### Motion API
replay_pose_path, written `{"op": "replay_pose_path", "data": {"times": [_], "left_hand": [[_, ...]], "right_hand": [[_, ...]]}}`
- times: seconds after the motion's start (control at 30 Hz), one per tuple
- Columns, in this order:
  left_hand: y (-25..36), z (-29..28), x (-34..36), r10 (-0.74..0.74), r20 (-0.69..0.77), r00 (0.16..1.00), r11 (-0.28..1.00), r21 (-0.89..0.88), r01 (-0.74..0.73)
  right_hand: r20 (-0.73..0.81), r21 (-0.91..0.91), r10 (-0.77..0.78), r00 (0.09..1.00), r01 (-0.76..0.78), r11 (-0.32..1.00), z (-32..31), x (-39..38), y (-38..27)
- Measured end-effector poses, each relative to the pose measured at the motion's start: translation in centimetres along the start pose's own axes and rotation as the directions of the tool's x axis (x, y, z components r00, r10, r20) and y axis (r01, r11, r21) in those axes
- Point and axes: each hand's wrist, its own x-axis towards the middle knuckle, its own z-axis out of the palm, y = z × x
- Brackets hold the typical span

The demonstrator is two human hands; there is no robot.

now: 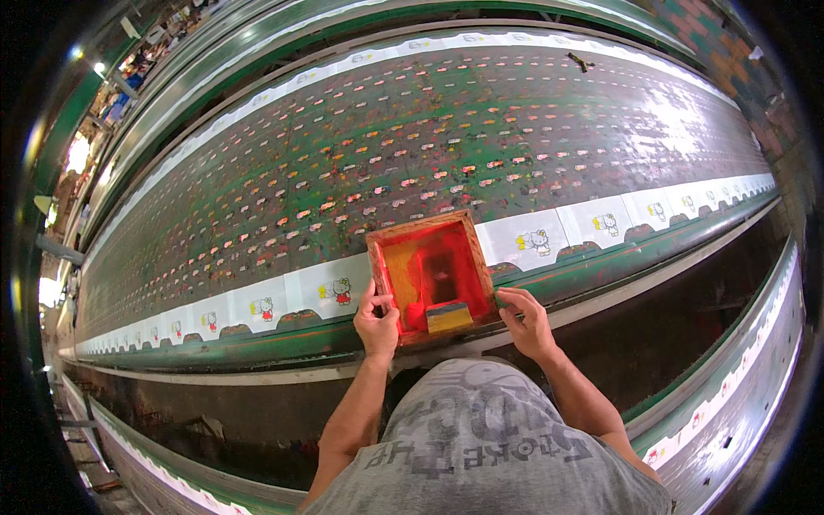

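A wooden-sided screen printing frame [422, 226], its inside smeared with red ink, sits over the near row of white panels on the long table. My left hand [376, 323] is closed on its left side, thumb and fingers pinching the lower part. At the lower right corner my right hand [526, 326] grips the frame's edge, its fingertips partly hidden. Inside the frame, against the near wall, leans a squeegee [449, 318] with a yellowish, grey-topped block; neither hand touches it. Panels left of the frame carry a cat figure [342, 292] with red; the cat figure [540, 242] to the right shows no red.
The long, dark green printing table [343, 184] is speckled with ink and small printed marks. Another row of white panels [360, 58] runs along its far edge. A dark object [580, 62] lies near there. A parallel table [730, 412] stands behind me at right.
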Motion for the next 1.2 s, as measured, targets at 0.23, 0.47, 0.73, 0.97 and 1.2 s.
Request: {"op": "replay_pose_path", "data": {"times": [0.23,0.47,0.73,0.97,1.2], "left_hand": [[1.3,1.9,-0.5,-0.075,-0.047,0.996,0.991,-0.118,0.069],[1.6,1.8,-0.5,-0.095,-0.033,0.995,0.994,-0.054,0.094],[0.9,1.9,-0.3,-0.017,-0.042,0.999,1.0,0.024,0.018],[-0.4,1.6,-0.2,-0.082,-0.022,0.996,0.996,0.018,0.083],[-2.0,1.5,0.0,-0.071,-0.001,0.997,0.996,0.051,0.071]], "right_hand": [[0.126,-0.179,-0.382,0.916,0.4,0.899,-1.1,1.3,-0.2],[0.363,-0.223,-0.5,0.786,0.595,0.772,1.8,2.4,-2.7],[0.424,-0.292,-0.469,0.775,0.607,0.739,3.0,3.9,-3.4],[0.567,-0.377,-0.374,0.734,0.635,0.674,4.2,4.7,-4.3],[0.648,-0.368,-0.231,0.726,0.563,0.74,2.9,10.3,-4.4]]}}
